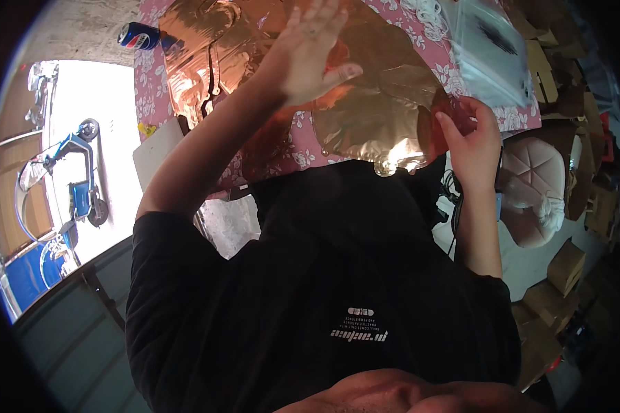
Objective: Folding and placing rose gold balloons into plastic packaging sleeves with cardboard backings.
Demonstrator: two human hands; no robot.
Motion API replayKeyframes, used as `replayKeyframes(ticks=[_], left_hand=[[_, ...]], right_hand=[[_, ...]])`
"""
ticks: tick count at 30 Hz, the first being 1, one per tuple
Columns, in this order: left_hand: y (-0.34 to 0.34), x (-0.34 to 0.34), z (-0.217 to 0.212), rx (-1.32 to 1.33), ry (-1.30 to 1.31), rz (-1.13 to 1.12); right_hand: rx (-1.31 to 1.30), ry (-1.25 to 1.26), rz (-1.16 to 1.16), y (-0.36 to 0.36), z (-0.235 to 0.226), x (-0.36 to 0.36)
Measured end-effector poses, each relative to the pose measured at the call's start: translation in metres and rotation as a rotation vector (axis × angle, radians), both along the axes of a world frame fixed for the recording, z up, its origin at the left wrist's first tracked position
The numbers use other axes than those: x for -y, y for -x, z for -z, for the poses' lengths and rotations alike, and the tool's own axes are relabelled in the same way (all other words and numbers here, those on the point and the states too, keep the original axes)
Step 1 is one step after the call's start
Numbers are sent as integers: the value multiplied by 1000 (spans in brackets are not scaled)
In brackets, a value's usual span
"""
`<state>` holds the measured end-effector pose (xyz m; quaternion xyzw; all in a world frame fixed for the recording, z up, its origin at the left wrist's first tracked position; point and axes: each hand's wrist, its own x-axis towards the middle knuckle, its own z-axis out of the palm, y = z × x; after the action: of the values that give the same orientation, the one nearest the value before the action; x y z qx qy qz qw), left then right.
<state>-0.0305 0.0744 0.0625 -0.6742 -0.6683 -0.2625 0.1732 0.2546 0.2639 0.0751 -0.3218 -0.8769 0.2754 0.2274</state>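
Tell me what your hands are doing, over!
Left hand open, flat above the shiny copper foil. Right hand pinching the foil's edge. Blue can off to the side.

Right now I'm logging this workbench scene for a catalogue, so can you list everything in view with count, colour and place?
foil balloons: several, copper-gold, flat on the table, under both hands
tablecloth: one, pink with white flowers, covering the table
drink can: one, blue, upper left, lying beyond the table's corner
clear plastic bags: a stack, transparent, table's upper right
white sheet: one, at the table's left edge
cushioned chair: one, pale pink, right of the table
cardboard boxes: several, brown, far right
scooter: one, blue and white, outdoors at left
black shirt: one, lower centre
left hand: open, raised over the foil
right hand: gripping a balloon's edge
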Motion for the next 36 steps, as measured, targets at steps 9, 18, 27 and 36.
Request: replayKeyframes(ticks=[9, 18, 27, 36], left_hand=[[-6, -3, 40, -8, 420, -319], [-9, -2, 39, -25, 394, -331], [-9, -1, 40, -14, 390, -331], [-9, 1, 30, -152, 311, -347]], right_hand=[[273, 52, -81, 35, -6, -26], [304, 195, -108, 48, 11, -46], [568, 137, -151, 61, -12, -30], [47, 744, -287, 65, -19, -13]])
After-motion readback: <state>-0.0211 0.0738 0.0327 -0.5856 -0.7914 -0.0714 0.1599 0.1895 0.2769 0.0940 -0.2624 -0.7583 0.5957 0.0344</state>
